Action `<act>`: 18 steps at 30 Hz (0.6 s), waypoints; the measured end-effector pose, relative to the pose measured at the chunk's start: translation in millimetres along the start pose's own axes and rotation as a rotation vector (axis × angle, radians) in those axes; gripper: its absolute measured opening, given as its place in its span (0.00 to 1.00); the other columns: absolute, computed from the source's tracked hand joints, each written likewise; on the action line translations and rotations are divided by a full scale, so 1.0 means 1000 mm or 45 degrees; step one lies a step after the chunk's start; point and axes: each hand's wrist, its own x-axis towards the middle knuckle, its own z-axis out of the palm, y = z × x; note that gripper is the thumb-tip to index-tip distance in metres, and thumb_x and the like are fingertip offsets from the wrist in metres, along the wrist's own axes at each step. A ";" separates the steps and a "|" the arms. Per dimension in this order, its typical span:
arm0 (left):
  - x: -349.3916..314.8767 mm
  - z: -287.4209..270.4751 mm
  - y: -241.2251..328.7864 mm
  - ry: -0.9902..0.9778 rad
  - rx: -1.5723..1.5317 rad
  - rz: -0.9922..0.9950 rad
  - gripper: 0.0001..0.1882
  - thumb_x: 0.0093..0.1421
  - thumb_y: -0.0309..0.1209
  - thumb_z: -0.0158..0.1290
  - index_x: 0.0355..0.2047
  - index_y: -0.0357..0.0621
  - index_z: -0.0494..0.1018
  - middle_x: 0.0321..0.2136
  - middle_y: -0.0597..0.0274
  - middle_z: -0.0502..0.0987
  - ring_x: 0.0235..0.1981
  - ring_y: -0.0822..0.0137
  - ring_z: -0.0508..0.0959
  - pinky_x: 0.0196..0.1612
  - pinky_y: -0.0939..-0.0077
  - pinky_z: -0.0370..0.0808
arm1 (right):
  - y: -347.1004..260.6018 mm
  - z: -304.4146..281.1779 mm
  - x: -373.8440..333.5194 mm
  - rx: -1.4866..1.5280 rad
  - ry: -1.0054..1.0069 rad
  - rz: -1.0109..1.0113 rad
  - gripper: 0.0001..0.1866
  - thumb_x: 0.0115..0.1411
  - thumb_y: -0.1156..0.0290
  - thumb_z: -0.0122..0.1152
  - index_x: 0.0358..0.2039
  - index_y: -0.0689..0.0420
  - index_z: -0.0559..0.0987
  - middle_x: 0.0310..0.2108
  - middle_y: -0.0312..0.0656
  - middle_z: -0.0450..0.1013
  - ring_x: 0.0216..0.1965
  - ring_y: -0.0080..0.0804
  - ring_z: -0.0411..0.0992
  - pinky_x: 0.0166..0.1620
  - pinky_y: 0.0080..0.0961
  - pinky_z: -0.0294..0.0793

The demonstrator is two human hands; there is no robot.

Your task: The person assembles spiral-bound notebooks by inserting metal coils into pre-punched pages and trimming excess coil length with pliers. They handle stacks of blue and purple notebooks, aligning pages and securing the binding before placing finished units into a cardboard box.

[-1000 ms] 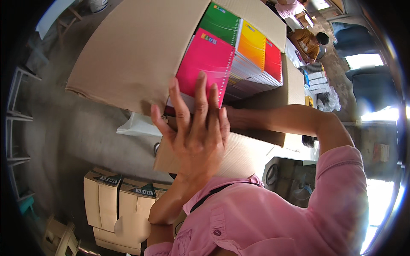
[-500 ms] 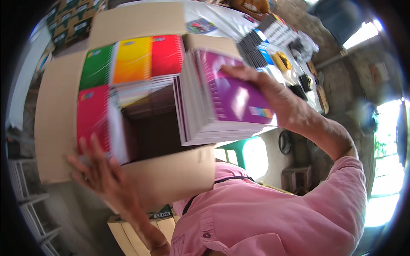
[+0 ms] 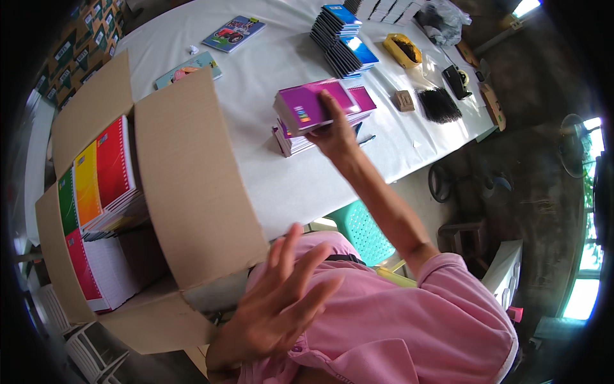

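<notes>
Purple spiral notebooks [image 3: 300, 105] in a stack are gripped by my right hand [image 3: 334, 131], thumb across the top cover. They sit at or just above another stack of purple notebooks [image 3: 363, 99] on the table; whether the two touch I cannot tell. My left hand [image 3: 275, 304] hangs in front of my body with fingers spread, holding nothing. To its left stands an opened cardboard box [image 3: 192, 173]. Inside are stacks of notebooks with red [image 3: 114, 160], yellow [image 3: 87, 185], green [image 3: 66, 198] and crimson [image 3: 79, 265] covers, beside a dark gap.
On the white-covered table [image 3: 268, 192] lie blue notebook stacks [image 3: 342, 38], two picture-covered books [image 3: 233, 33], a yellow tray [image 3: 403, 50], a small wooden block [image 3: 403, 100], black bristly strands [image 3: 439, 105] and a tape dispenser [image 3: 457, 82]. A green chair [image 3: 364, 233] is tucked at the table edge.
My right hand has carried the purple notebooks from above the box to the other purple stack on the table. My left hand has left the box's crimson notebooks and moved right. The view has shifted right.
</notes>
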 end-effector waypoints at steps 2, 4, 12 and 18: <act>0.024 0.023 -0.004 -0.113 -0.264 -0.183 0.24 0.64 0.29 0.51 0.60 0.41 0.67 0.62 0.43 0.64 0.65 0.36 0.57 0.62 0.46 0.61 | 0.024 -0.015 0.037 0.093 0.009 -0.015 0.39 0.51 0.47 0.71 0.57 0.52 0.68 0.56 0.46 0.66 0.57 0.42 0.65 0.60 0.51 0.63; 0.040 0.036 -0.011 -0.160 -0.331 -0.288 0.24 0.63 0.27 0.51 0.60 0.40 0.67 0.62 0.43 0.64 0.66 0.37 0.57 0.64 0.47 0.59 | 0.027 -0.016 0.046 0.023 0.066 0.066 0.43 0.51 0.45 0.71 0.60 0.53 0.64 0.60 0.47 0.62 0.59 0.46 0.64 0.63 0.54 0.59; 0.067 0.080 -0.083 0.549 -0.782 -0.836 0.25 0.68 0.28 0.47 0.64 0.35 0.60 0.66 0.47 0.59 0.68 0.52 0.58 0.67 0.63 0.53 | -0.046 -0.074 0.013 -0.146 -0.126 0.820 0.47 0.55 0.40 0.64 0.59 0.68 0.62 0.62 0.57 0.58 0.62 0.50 0.61 0.64 0.49 0.61; 0.072 0.117 -0.212 0.895 0.139 -1.227 0.33 0.71 0.48 0.37 0.66 0.35 0.54 0.68 0.45 0.51 0.71 0.54 0.46 0.70 0.62 0.46 | -0.087 -0.094 0.046 -1.362 -0.138 -0.682 0.29 0.56 0.48 0.68 0.41 0.65 0.78 0.27 0.38 0.73 0.33 0.27 0.73 0.36 0.26 0.71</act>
